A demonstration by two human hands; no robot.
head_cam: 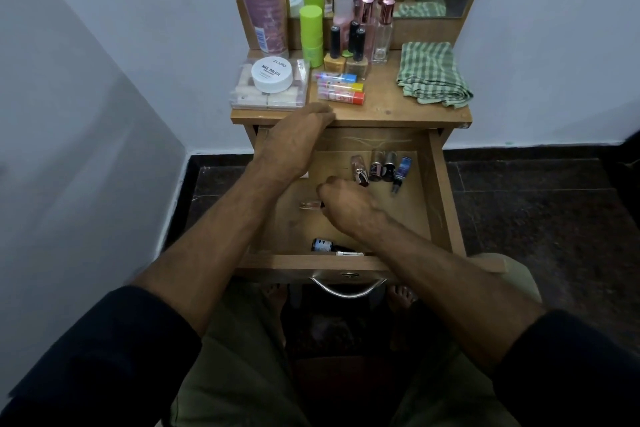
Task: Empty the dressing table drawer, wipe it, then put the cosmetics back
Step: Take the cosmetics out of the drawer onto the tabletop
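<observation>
Right hand (346, 204) reaches into the open drawer (441, 191), fingers curled at a small clear bottle (309, 205); the grasp can't be confirmed. Left hand (294, 142) rests on the table (388, 111) edge, fingers draped loose.

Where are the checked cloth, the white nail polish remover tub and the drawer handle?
checked cloth (431, 74), head view, middle of the folded fabric.
white nail polish remover tub (272, 74), head view, lid centre.
drawer handle (348, 290), head view, curved metal bar.

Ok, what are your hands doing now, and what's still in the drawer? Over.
Left hand resting on tabletop edge. Right hand closing on small clear bottle. Drawer still holds four bottles at back, dark bottle at front. Nothing blocking.
</observation>
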